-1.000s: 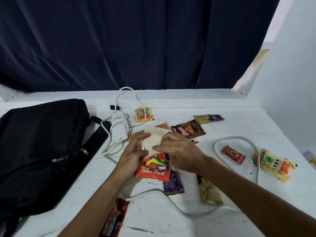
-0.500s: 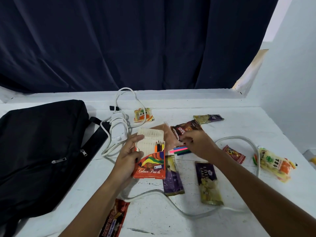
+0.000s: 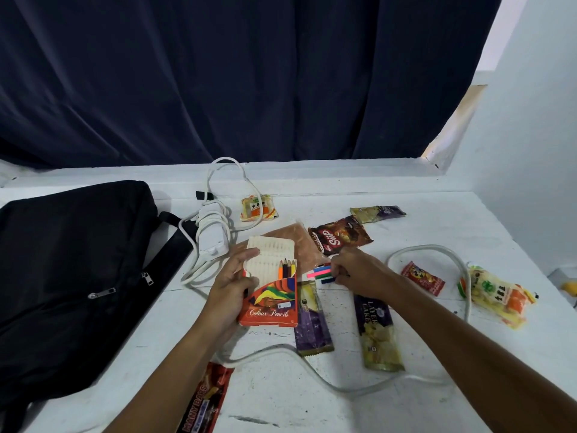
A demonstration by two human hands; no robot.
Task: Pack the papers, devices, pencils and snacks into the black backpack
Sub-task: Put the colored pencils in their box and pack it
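Note:
My left hand (image 3: 229, 284) holds an orange colour pencil box (image 3: 271, 303) upright over the table, its white tray slid up with a few pencils standing in it. My right hand (image 3: 356, 270) pinches a small bunch of loose coloured pencils (image 3: 320, 274) lying on the table just right of the box. The black backpack (image 3: 71, 273) lies flat at the left, its zippers shut. A white charger with wound cable (image 3: 212, 235) sits between the backpack and the box. Snack packets are scattered around, among them a brown Slip bag (image 3: 340, 237) and two purple Layer Cake bars (image 3: 376, 329).
A long white cable (image 3: 312, 367) loops across the table front and round to the right. A red Many Bars packet (image 3: 206, 401) lies under my left forearm. More packets (image 3: 496, 295) sit at the right. A dark curtain hangs behind; a white wall closes the right side.
My right hand left the pencil box, moved right and took hold of the loose pencils on the table. The left hand kept the box, whose tray now shows a few pencils.

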